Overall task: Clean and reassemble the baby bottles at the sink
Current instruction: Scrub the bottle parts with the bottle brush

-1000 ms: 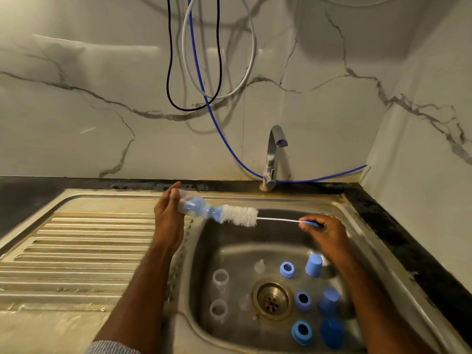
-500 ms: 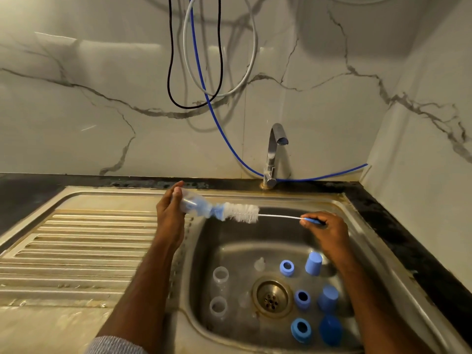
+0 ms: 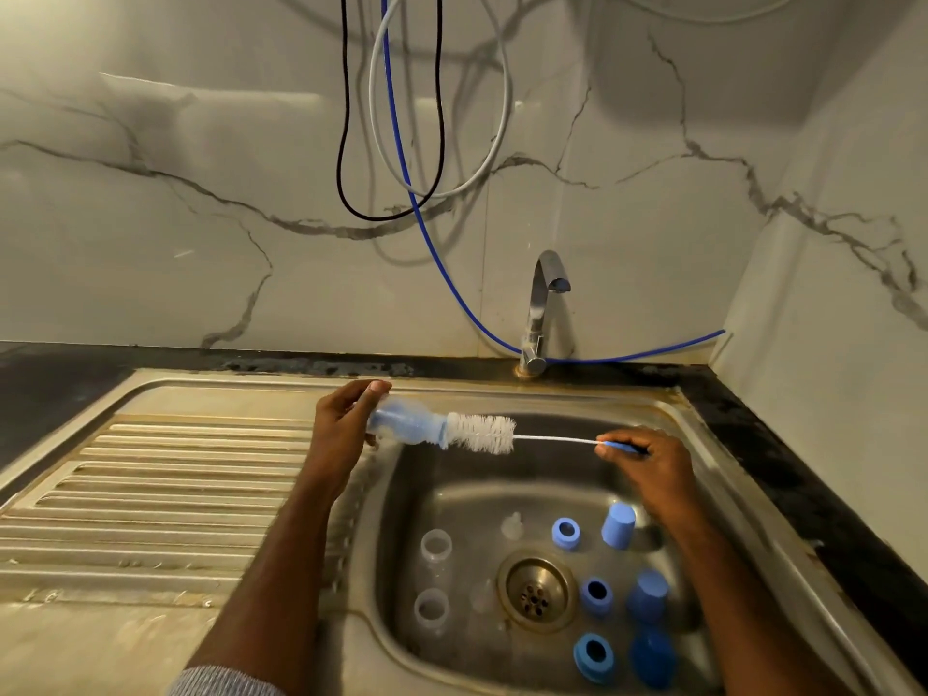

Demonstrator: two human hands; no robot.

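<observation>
My left hand [image 3: 337, 430] holds a clear baby bottle [image 3: 406, 428] sideways over the sink's left rim, mouth pointing right. My right hand [image 3: 648, 462] pinches the blue handle of a bottle brush [image 3: 484, 434]. Its white bristles sit just outside the bottle's mouth, with a blue tip part inside the bottle. On the sink [image 3: 668, 409] floor lie two clear bottles [image 3: 435, 545], a clear teat [image 3: 512, 525], three blue rings [image 3: 566, 534] and three blue caps [image 3: 618, 525].
A metal tap [image 3: 540, 313] stands behind the basin, not running. The ribbed drainboard [image 3: 150, 484] lies to the left. Black, grey and blue hoses [image 3: 401, 158] hang on the marble wall. The drain [image 3: 535, 591] sits mid-basin. A dark counter edge runs along the right.
The brush has slid a little further out of the bottle to the right, showing more bristles. Both hands stay roughly where they were.
</observation>
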